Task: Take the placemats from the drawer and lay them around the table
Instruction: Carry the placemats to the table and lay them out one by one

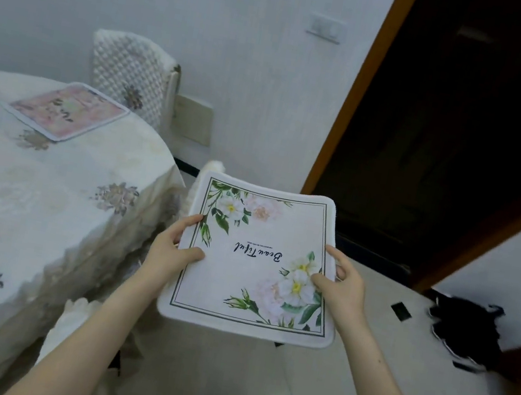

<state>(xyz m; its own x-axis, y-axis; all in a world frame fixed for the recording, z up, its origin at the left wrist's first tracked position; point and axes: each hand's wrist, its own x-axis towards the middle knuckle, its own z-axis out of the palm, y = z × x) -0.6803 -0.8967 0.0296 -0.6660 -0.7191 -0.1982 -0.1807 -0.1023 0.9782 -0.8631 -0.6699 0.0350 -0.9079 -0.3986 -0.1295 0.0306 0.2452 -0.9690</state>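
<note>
Floral placemat in both my hands, off the table's corner.

My left hand (pixel 173 248) and right hand (pixel 341 284) pinch the placemat (pixel 258 259) at nine and three o'clock, thumbs on top. It seems light, soft cloth that sags, so side grips suit it. At ten o'clock, the clothed table (pixel 54 195) bears a pink mat (pixel 69 109); beyond it, a quilted chair (pixel 130 77).

A home dining room: a counter (pixel 44 194) under a flowered cloth, a padded chair (pixel 130 77), a wooden doorway (pixel 357 92) and glossy floor tiles (pixel 377 374).
</note>
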